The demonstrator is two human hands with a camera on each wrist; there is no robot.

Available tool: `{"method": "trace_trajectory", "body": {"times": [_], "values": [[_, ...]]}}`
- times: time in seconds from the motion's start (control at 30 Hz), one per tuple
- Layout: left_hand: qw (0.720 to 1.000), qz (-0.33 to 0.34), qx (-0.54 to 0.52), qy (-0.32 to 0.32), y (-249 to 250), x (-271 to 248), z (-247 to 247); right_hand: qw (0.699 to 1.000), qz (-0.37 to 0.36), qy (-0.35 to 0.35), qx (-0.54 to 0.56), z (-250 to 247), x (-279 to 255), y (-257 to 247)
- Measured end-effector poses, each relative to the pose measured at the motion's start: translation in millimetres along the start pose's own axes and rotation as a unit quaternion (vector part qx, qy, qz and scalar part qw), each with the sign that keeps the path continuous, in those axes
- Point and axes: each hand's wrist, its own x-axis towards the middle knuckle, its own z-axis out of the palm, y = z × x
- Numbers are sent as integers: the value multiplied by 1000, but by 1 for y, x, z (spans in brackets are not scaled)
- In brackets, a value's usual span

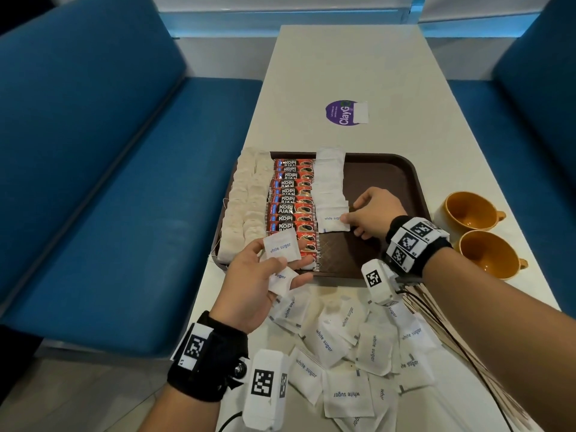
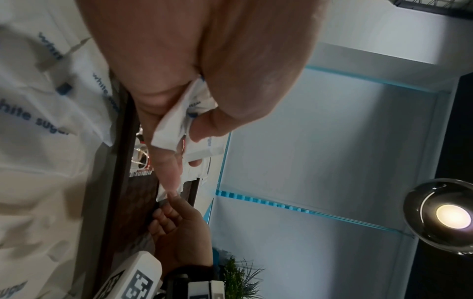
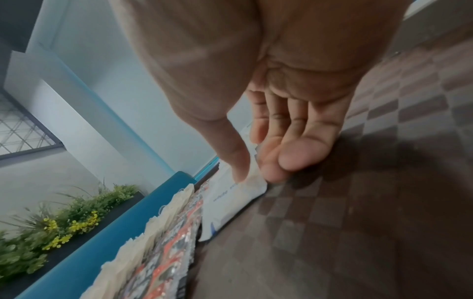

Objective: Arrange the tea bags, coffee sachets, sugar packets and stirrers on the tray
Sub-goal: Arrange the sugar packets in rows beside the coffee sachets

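Note:
A brown tray (image 1: 389, 169) holds a column of tea bags (image 1: 246, 207), a column of red coffee sachets (image 1: 293, 198) and a row of white sugar packets (image 1: 328, 173). My right hand (image 1: 346, 219) (image 3: 256, 176) pinches the right edge of the nearest sugar packet (image 1: 332, 219) (image 3: 230, 202), which lies flat at the near end of that row. Above the tray's near left corner, my left hand (image 1: 280, 260) (image 2: 189, 129) holds two sugar packets (image 1: 282, 247) (image 2: 171, 125) between thumb and fingers. Loose sugar packets (image 1: 349, 344) are piled on the table in front of the tray. Wooden stirrers (image 1: 442, 325) lie partly under my right forearm.
Two orange cups (image 1: 467, 210) (image 1: 487, 254) stand right of the tray. The tray's right half is bare brown surface. A purple sticker (image 1: 343, 113) is on the white table beyond it. Blue benches (image 1: 93, 182) flank the table.

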Motion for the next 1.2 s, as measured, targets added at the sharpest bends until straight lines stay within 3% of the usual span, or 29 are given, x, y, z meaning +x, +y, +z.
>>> {"method": "trace_trajectory", "body": {"times": [0.2,0.37,0.5,0.83,1.2], "values": [[999,16,45,15,1,-3,5,996,-83,19,31,-12,-24,-6],[993,47,111,12,-4,-6,12,965,-163,-119,166,-12,-94,-24],[990,61,124,4,-9,-5,17,954,-187,-168,164,-11,-123,-20],[999,22,48,8,-11,-9,21,948,-147,-209,190,-14,-134,-2],[994,46,99,4,-12,-10,21,948,-101,-145,264,-17,-124,9]]}}
